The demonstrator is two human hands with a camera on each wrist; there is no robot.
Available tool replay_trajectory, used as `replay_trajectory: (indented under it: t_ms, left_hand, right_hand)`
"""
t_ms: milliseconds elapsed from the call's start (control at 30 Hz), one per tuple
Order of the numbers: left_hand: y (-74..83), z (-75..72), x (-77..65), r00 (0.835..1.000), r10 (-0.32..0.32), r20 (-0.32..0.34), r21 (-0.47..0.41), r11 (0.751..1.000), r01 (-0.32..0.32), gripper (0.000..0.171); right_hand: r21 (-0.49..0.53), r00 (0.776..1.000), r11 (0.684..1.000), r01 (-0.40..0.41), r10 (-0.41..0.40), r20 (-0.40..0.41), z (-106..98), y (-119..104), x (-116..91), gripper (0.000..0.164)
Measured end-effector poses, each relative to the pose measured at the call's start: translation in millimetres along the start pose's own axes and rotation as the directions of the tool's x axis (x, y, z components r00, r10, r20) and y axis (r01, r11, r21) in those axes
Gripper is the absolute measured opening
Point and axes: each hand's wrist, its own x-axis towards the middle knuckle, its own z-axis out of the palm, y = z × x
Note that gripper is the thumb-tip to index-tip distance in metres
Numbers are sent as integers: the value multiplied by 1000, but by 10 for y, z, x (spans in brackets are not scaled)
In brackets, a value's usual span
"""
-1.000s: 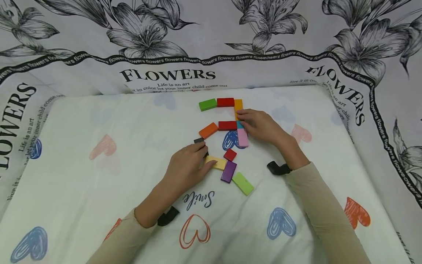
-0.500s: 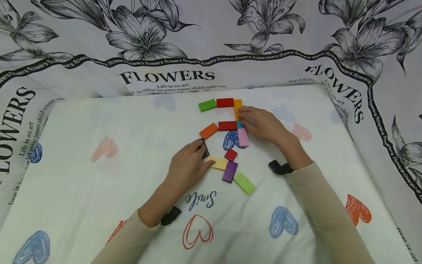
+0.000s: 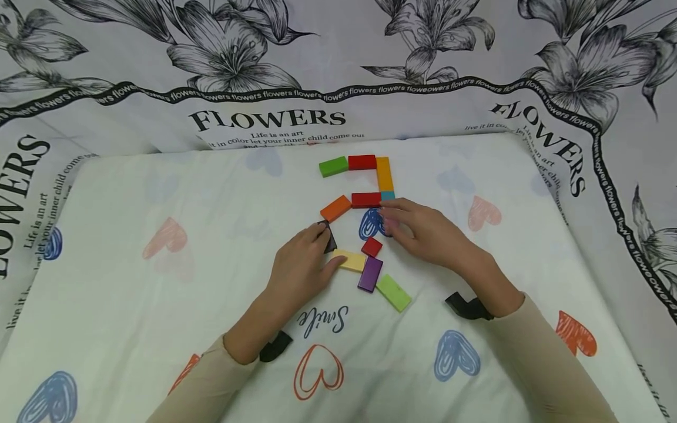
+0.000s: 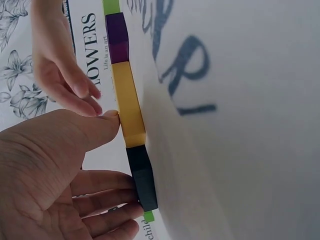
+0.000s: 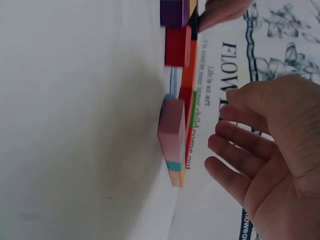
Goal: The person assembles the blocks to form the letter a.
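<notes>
Coloured toy blocks lie in a winding line on the white cloth. In the head view my left hand (image 3: pixel 298 264) rests by the line's left bend, fingertips on the black block (image 3: pixel 330 239) and thumb at the yellow block (image 3: pixel 350 260). The left wrist view shows those fingers loosely extended along the black block (image 4: pixel 142 177), with the thumb touching the yellow block (image 4: pixel 129 102). My right hand (image 3: pixel 431 232) hovers at the pink block (image 5: pixel 172 122), largely covering it in the head view. In the right wrist view its fingers are spread, apart from the blocks.
Beyond lie a green block (image 3: pixel 333 166), red blocks (image 3: pixel 362 162) (image 3: pixel 366 200), an amber block (image 3: pixel 384 174), a blue block (image 3: pixel 388 195) and an orange block (image 3: pixel 335 208). Nearer are a small red block (image 3: pixel 372 247), a purple block (image 3: pixel 370 274) and a lime block (image 3: pixel 394 292).
My right hand has moved from the amber block nearer to me, over the pink block. The black block's far end has shifted right under my left fingers, then stayed put.
</notes>
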Motion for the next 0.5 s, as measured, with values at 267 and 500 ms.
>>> replay_trajectory:
  t_ms: [267, 500]
  left_hand:
    - [-10, -32, -3, 1000, -15, 8, 1, 1000, 15, 64]
    - [12, -42, 15, 999, -24, 27, -3, 1000, 24, 66]
  right_hand:
    - [-26, 998, 999, 19, -21, -59, 157, -234, -381, 36]
    - [-116, 999, 993, -30, 25, -48, 301, -420, -696, 35]
